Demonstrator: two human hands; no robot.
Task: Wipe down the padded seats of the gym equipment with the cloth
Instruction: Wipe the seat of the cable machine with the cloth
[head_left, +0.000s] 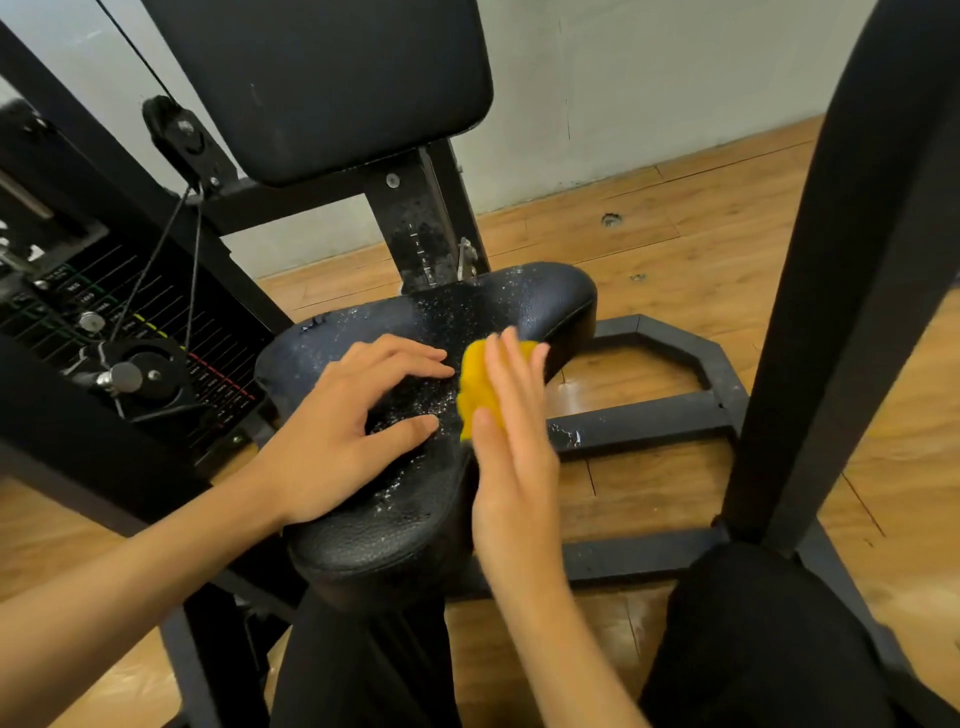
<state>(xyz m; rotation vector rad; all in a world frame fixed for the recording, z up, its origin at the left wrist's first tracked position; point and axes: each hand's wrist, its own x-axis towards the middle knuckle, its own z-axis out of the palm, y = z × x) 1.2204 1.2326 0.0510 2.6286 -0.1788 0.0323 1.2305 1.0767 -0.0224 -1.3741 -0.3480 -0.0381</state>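
a: from the head camera, what is the seat like?

b: the padded seat (363, 540) is black and pebbled like leather, with rounded, bulging edges and a notch at the far side where the post meets it. its middle is speckled with pale droplets or flecks; i cannot tell which.

a: and the cloth?

b: the cloth (480, 384) is a bright yellow, soft, crumpled wad on the right half of the seat top, near the right edge. the right hand (511, 467) lies flat over it, fingers straight and close together, pressing it onto the padding rather than curling round it. that hand is a little blurred.

a: the other hand?

b: the left hand (332, 441) rests left of centre on the seat, fingers spread wide and lightly arched, tips on the speckled patch, holding nothing. its thumb tip is near the cloth.

a: what's around them?

b: a smooth black backrest pad (322, 78) stands above and behind the seat on a square steel post (415, 234) with flaked paint. to the left are a round pulley (179, 130) with thin cables and a weight stack (130, 332) with coloured marks. a thick matte black upright (841, 260) crosses the right side. the base frame (649, 415) of angular black tubing sits on a wooden plank floor (649, 218), with a pale wall (649, 78) behind.
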